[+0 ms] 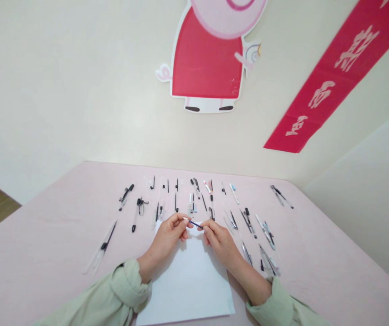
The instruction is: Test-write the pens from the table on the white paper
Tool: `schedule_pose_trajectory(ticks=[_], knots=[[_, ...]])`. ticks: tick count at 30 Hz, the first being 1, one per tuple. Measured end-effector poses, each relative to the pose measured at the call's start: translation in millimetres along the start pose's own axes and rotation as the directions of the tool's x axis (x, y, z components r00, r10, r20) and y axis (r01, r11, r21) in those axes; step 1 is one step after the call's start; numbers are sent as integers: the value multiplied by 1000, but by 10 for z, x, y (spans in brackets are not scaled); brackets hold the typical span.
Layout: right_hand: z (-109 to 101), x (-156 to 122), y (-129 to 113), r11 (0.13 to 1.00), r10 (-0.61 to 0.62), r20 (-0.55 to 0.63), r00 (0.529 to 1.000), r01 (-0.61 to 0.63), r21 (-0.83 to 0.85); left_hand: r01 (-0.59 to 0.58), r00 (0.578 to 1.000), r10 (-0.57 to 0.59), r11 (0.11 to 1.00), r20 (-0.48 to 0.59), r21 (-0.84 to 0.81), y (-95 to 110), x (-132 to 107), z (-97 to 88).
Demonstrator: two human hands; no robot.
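Between my two hands, above the far end of a white sheet of paper [189, 280], a thin dark blue pen refill [196, 224] is held nearly level. My left hand [172, 231] pinches its left end between thumb and fingers. On the other end, the thumb and index finger of my right hand [216, 237] are closed. The fingertips cover both ends of the refill, so its tip cannot be made out. Pen parts lie just beyond and beside my hands.
Several dismantled pens, caps and refills are spread over the pink tabletop [45, 253]. A pen with a clear barrel [101, 249] lies at the left, a black-capped pen [135, 215] nearer the paper, and another pen [282, 196] at the far right. Behind stands a wall [113, 90].
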State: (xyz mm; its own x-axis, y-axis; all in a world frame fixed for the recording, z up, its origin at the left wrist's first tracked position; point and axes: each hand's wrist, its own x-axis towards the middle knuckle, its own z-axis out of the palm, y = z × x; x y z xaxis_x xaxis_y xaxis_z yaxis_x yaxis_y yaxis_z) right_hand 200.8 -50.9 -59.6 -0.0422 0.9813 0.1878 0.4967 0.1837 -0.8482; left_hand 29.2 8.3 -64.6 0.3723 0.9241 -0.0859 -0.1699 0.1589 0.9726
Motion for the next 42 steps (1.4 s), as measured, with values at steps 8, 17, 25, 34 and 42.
schedule_pose_trajectory(ticks=[8, 17, 25, 34, 42], knots=[[32, 9, -23, 1000, -14, -32, 999, 14, -13, 34, 999, -34, 999, 14, 8, 63, -15, 21], [-49, 3, -95, 968, -69, -49, 996, 55, -247, 13, 1000, -13, 1000, -23, 24, 66, -12, 23], [-1068, 444, 208, 806, 32, -178, 983, -131, -577, 19, 999, -19, 1000, -26, 10, 77, -24, 35], [-1246, 973, 701, 645, 265, -388, 883, -461, -609, 23, 1000, -23, 1000, -11, 16, 34, -1, 17], [-1277, 784, 460, 685, 298, -404, 865, -489, -540, 46, 999, -48, 995, -24, -89, -22, 57, -8]])
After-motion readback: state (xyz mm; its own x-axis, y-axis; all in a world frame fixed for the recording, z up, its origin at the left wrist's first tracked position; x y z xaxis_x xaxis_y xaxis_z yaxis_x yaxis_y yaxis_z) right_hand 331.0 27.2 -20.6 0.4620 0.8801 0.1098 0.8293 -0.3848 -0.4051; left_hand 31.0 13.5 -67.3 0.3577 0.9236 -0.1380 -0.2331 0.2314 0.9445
